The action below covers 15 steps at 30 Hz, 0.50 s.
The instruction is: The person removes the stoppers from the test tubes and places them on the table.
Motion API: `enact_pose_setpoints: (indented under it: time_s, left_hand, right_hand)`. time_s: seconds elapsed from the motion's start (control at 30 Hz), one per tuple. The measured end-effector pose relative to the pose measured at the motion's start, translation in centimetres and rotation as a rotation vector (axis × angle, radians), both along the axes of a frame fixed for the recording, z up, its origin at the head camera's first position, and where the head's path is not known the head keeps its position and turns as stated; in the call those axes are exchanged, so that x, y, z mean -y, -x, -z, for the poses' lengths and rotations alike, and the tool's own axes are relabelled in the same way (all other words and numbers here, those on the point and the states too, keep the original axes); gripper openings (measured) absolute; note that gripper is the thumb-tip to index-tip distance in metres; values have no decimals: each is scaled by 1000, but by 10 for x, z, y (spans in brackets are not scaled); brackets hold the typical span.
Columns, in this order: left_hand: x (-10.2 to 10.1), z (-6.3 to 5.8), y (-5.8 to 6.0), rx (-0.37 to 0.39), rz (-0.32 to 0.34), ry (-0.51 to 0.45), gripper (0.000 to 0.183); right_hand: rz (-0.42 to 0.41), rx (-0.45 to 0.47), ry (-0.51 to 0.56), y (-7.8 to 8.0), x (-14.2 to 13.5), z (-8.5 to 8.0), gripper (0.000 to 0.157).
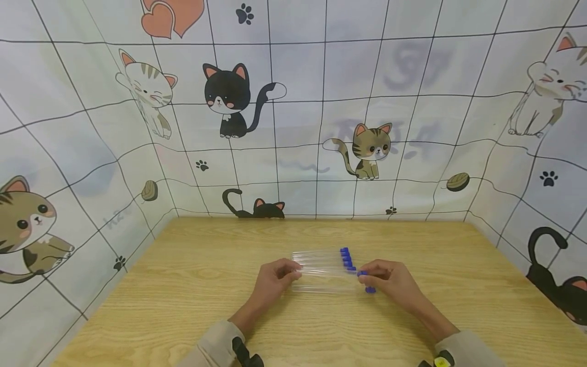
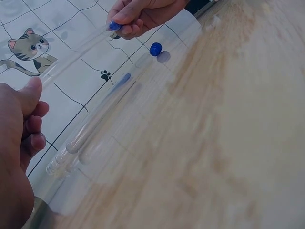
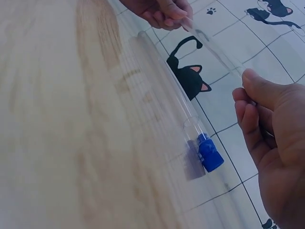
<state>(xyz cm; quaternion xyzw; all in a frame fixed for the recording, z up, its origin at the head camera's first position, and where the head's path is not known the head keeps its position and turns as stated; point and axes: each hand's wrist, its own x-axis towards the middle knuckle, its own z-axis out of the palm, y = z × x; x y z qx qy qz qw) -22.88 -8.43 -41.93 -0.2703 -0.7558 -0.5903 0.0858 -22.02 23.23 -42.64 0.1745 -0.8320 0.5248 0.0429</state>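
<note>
Both hands hold one clear test tube (image 2: 78, 50) above the table, level between them. My left hand (image 1: 274, 279) pinches its far left end between thumb and fingers. At the other end my right hand (image 1: 389, 281) pinches the blue cap (image 2: 114, 26), which the fingers partly hide in the right wrist view. Behind the held tube, several more clear test tubes (image 1: 316, 257) lie side by side, their blue caps (image 1: 346, 256) to the right. Nearer to me lies another clear test tube (image 1: 321, 289) with a blue cap (image 1: 370, 289), apart from that row.
The tubes lie on a light wood-grain table (image 1: 206, 270). White cloth walls (image 1: 302, 127) with black grid lines and cartoon cats stand behind it and at both sides.
</note>
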Motion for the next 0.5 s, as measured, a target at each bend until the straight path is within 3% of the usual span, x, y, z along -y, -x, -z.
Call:
enact_pose_setpoints:
  time_s: [0.17, 0.5]
  left_hand:
    - [0, 0, 0, -52, -33, -35, 13]
    - [-2, -5, 1, -21, -75, -60, 10]
  right_hand:
    - [25, -37, -2, -1, 7, -2, 24]
    - [31, -94, -13, 0, 10, -9, 23]
